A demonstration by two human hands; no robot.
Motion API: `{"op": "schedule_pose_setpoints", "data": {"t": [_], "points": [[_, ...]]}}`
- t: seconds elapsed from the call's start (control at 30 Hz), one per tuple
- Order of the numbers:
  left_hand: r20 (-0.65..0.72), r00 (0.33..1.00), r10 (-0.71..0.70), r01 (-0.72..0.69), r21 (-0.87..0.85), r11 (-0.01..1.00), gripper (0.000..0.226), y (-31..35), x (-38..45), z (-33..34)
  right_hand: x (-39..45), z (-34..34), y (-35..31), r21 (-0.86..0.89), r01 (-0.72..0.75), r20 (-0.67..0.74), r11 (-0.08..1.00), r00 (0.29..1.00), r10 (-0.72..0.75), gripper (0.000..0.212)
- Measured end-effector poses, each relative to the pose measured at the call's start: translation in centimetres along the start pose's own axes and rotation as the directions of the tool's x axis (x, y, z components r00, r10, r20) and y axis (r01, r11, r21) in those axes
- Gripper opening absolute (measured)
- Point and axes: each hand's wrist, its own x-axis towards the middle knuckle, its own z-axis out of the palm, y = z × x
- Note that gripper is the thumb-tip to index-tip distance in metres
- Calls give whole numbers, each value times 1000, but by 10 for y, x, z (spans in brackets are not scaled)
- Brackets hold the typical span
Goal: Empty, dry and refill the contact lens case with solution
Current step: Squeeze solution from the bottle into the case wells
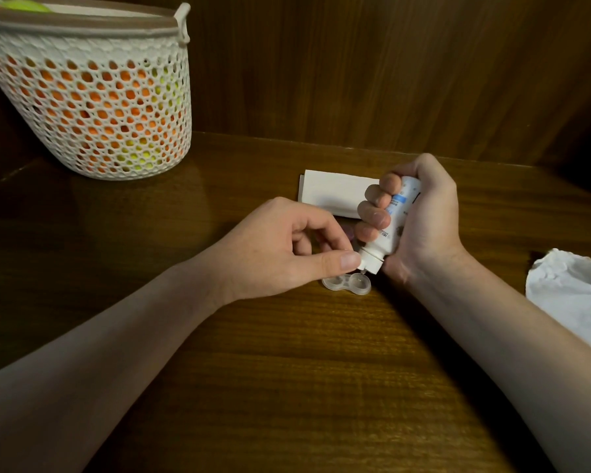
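Observation:
A clear contact lens case (347, 284) lies open on the wooden table, both wells uncovered. My right hand (420, 216) grips a white solution bottle (388, 230) with a blue label, tipped nozzle-down right over the case's right well. My left hand (287, 247) hovers over the case's left side, fingers curled, its thumb tip touching the bottle's cap end. A small purplish thing (350, 232), perhaps a case lid, shows between my hands, mostly hidden.
A folded white paper (335, 192) lies behind my hands. A crumpled white tissue (574, 295) sits at the right edge. A white mesh basket (93, 97) with orange and yellow contents stands at the back left. Wooden panels wall the back.

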Motion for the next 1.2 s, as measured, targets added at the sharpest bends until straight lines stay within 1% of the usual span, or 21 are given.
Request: {"op": "schedule_pose_setpoints", "data": {"t": [0.4, 0.53, 0.63, 0.7, 0.8, 0.93, 1.2], "points": [[1, 1000, -6, 6, -3, 1000, 12, 0, 0, 0, 0, -1, 1, -1, 2, 8, 1000, 1000, -2, 34], [0, 1000, -7, 7, 2, 1000, 12, 1, 0, 0, -1, -4, 2, 34, -17, 24, 999, 1000, 16, 34], [-15, 1000, 8, -8, -9, 1000, 11, 2, 0, -1, -2, -4, -1, 53, 1, 26, 999, 1000, -2, 33], [-33, 999, 25, -25, -1, 1000, 11, 2, -1, -4, -2, -1, -4, 42, 18, 37, 999, 999, -20, 33], [-53, 998, 38, -36, 32, 999, 12, 2, -3, -10, -1, 8, -6, -22, 27, 58, 999, 998, -26, 36], [-44, 999, -4, 6, 36, 999, 8, 3, -8, -23, 3, 20, 1, -66, 21, 34, 998, 999, -19, 38], [24, 998, -63, 62, 48, 997, 11, 5, -9, -31, 4, 16, 11, -50, 10, 20, 999, 1000, -9, 37]]}}
